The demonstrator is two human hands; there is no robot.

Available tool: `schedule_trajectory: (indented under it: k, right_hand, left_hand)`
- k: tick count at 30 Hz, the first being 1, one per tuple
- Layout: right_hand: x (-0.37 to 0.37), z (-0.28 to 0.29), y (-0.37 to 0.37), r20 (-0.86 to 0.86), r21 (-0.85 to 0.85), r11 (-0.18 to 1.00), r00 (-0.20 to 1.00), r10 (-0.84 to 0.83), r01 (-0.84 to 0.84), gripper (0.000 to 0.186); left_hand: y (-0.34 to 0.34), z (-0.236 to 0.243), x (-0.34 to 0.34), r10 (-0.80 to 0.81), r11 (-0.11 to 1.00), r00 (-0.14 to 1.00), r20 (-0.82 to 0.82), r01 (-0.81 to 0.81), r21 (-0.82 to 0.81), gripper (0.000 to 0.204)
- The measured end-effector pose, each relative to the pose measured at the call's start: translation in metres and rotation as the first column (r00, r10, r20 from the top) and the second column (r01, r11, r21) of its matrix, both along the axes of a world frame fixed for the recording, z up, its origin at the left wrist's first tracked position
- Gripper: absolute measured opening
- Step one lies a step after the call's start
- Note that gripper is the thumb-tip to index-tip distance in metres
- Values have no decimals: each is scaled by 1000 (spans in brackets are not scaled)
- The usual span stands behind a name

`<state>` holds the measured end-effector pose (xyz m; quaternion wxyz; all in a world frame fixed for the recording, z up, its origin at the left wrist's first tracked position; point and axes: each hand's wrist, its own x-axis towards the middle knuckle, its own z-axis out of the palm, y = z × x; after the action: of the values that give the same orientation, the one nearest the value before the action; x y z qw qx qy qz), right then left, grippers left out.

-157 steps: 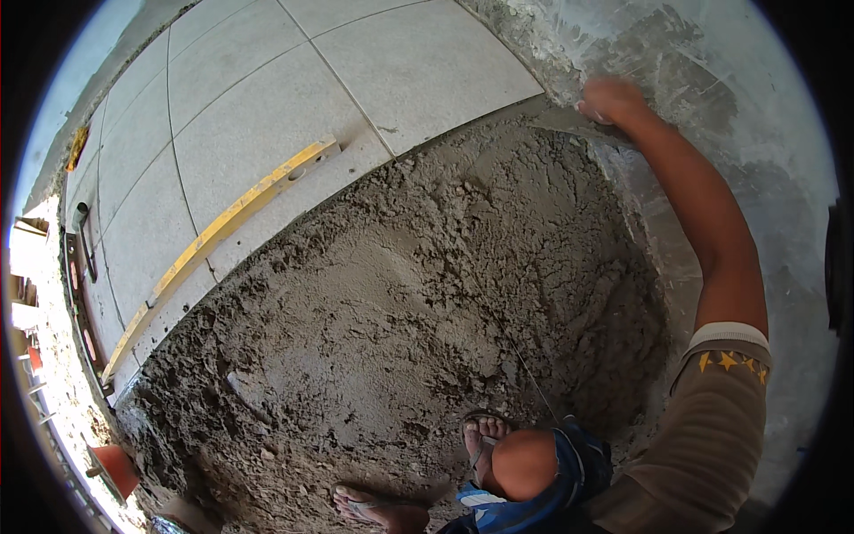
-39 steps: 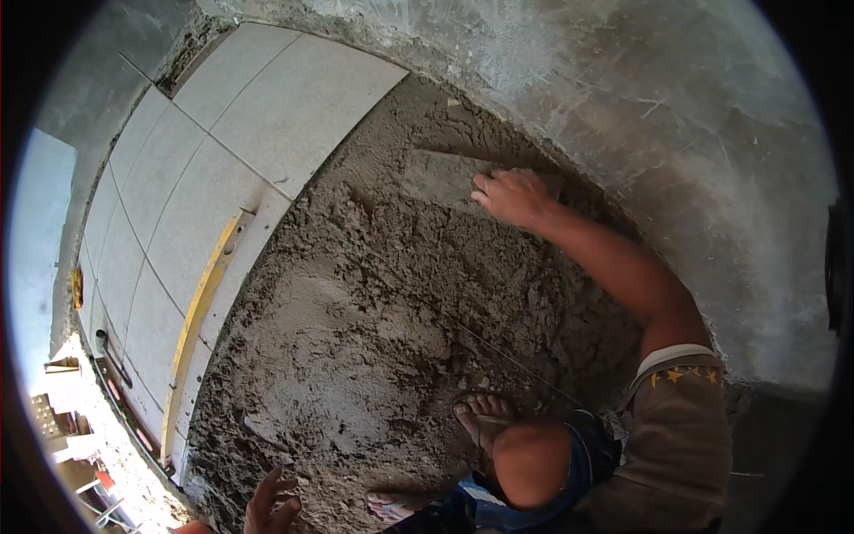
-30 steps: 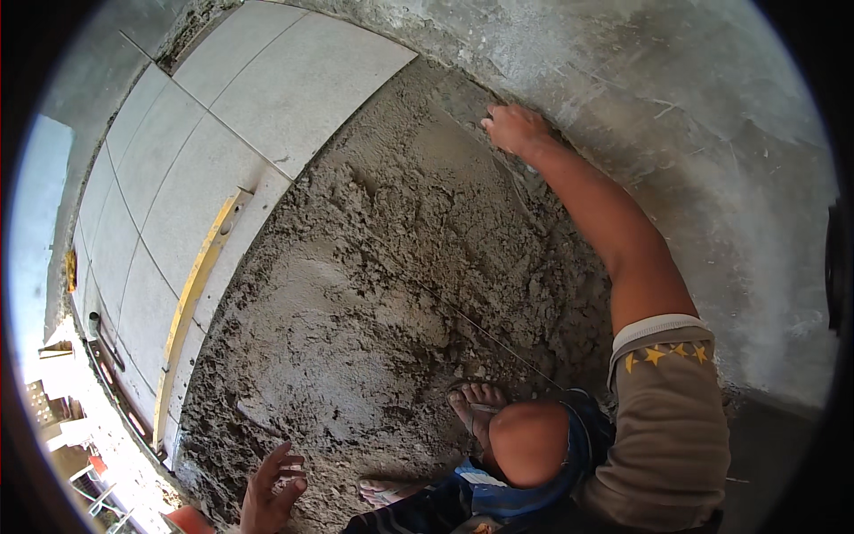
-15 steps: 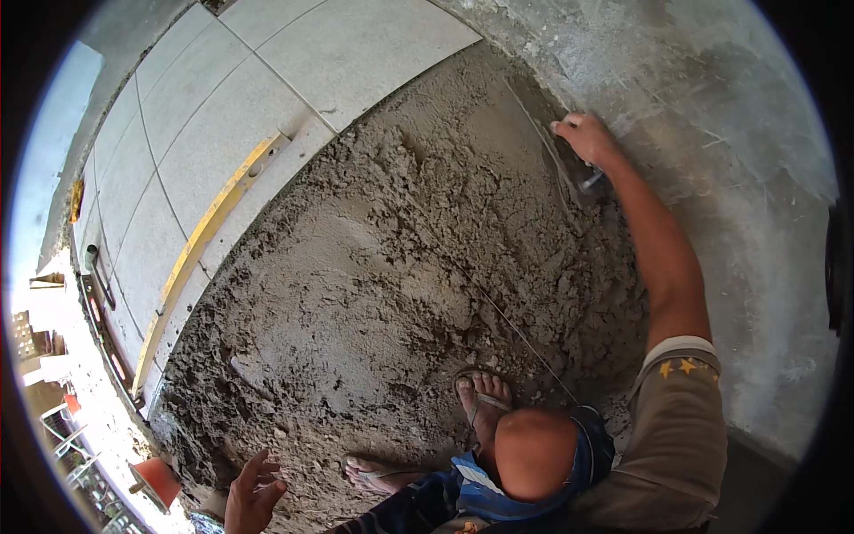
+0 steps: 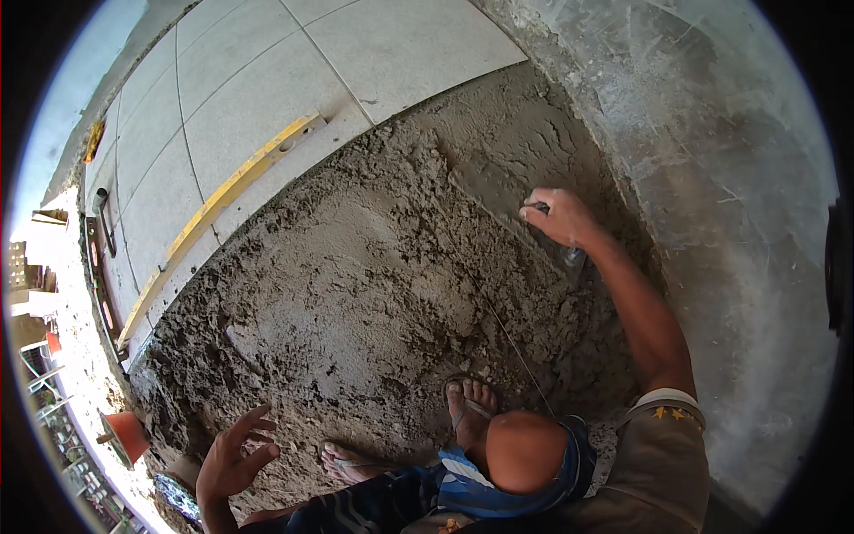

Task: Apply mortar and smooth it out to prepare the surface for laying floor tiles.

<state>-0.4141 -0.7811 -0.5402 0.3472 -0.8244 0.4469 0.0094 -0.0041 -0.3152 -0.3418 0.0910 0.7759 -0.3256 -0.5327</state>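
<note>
My right hand (image 5: 556, 214) is closed on the dark handle of a mortar-coated steel trowel (image 5: 498, 209), whose blade lies flat on the wet grey mortar bed (image 5: 338, 285), near its right side. My left hand (image 5: 236, 454) hangs open above the mortar at lower left, fingers apart and holding nothing. Pale square tiles (image 5: 240, 89) border the mortar at upper left, with a long yellow straight bar (image 5: 218, 205) lying along their edge. A thin line (image 5: 516, 351) crosses the mortar toward my sandalled feet (image 5: 471, 405).
A concrete wall (image 5: 729, 222) rises on the right. A dark-handled tool (image 5: 105, 218) and a yellow object (image 5: 93, 142) lie at the tiles' far left. An orange container (image 5: 124, 436) stands at lower left beside a bright opening with timber and clutter (image 5: 40, 294).
My right hand and trowel reached up to the wall edge and have now come back down across the mortar. My left hand came into view and has moved up and leftward. The view has shifted.
</note>
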Motion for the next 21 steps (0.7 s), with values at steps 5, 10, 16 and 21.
schedule_trajectory:
  k: [5, 10, 16, 21]
  right_hand:
    - [12, 15, 62, -108, -124, 974, 978, 177, -190, 40]
    - [76, -1, 27, -287, -419, 858, 939, 187, -299, 31]
    - [106, -3, -15, -297, -442, 868, 950, 96, -226, 28]
    - [53, 7, -61, -376, -468, 884, 899, -223, 23, 36]
  left_hand:
    - [19, 6, 2, 42, 996, 999, 10, -42, -77, 68]
    - [23, 0, 2, 45, 998, 998, -38, -47, -53, 68]
    - [11, -1, -6, 38, 998, 998, -47, -40, -40, 71]
    - [41, 15, -11, 92, 986, 994, -57, -98, -135, 72]
